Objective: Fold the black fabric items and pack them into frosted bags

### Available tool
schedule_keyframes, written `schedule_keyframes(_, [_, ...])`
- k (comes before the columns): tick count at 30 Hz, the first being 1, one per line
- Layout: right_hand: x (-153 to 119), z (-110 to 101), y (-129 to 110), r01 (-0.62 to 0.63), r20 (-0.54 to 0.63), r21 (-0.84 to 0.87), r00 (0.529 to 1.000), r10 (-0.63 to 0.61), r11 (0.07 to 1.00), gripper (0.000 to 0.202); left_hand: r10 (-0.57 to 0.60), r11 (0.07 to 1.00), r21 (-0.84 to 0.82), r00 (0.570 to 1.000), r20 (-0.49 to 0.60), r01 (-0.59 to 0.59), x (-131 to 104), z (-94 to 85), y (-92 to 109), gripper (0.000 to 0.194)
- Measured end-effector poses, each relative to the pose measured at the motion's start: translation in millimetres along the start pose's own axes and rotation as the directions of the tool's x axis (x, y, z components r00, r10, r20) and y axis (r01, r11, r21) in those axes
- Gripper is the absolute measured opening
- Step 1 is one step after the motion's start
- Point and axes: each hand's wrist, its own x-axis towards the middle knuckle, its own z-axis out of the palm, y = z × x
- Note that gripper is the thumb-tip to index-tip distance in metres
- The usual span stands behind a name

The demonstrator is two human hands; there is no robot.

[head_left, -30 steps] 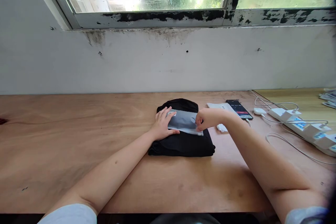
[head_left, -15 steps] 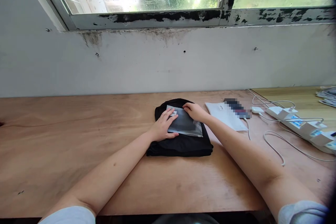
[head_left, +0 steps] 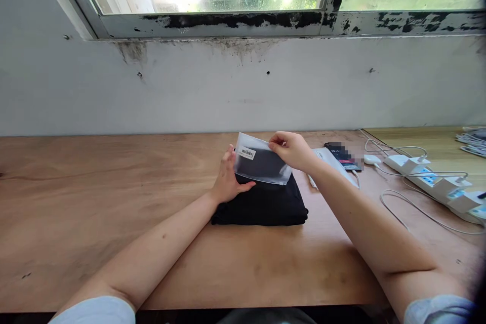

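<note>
A frosted clear zip bag with a white barcode label is tilted up over a folded black cloth on the table. My right hand pinches the bag's upper edge between thumb and fingers. My left hand is at the bag's left side, fingers stretched upward and thumb spread out over the cloth. Whether its fingers touch the bag's edge I cannot tell. The back of the cloth is hidden behind the bag.
To the right lie a white packet, partly behind my right arm, and a phone with a cable. A white power strip with chargers and loose cables is farther right. The wooden table meets the wall at the back.
The bag, which lay flat on the cloth, is now lifted and tilted up by my right hand. My left hand has slid off the bag's face to its left side.
</note>
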Motion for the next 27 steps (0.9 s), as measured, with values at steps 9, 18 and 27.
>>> schedule_keyframes(9, [-3, -7, -9, 0.143, -0.237, -0.071, 0.959, -0.156, 0.987, 0.013, -0.153, 0.960, -0.235, 0.988, 0.011, 0.151, -4, 4.9, -4, 0.116])
schedule_keyframes(18, [7, -22, 7, 0.056, -0.420, -0.083, 0.903, -0.086, 0.995, 0.015, -0.262, 0.917, -0.307, 0.965, 0.023, 0.256, -6, 0.3, 3, 0.085])
schedule_keyframes(27, [22, -101, 81, -0.438, -0.487, -0.014, 0.788, 0.377, 0.899, 0.022, -0.471, 0.879, -0.030, 0.877, 0.097, 0.476, 9, 3.8, 0, 0.039])
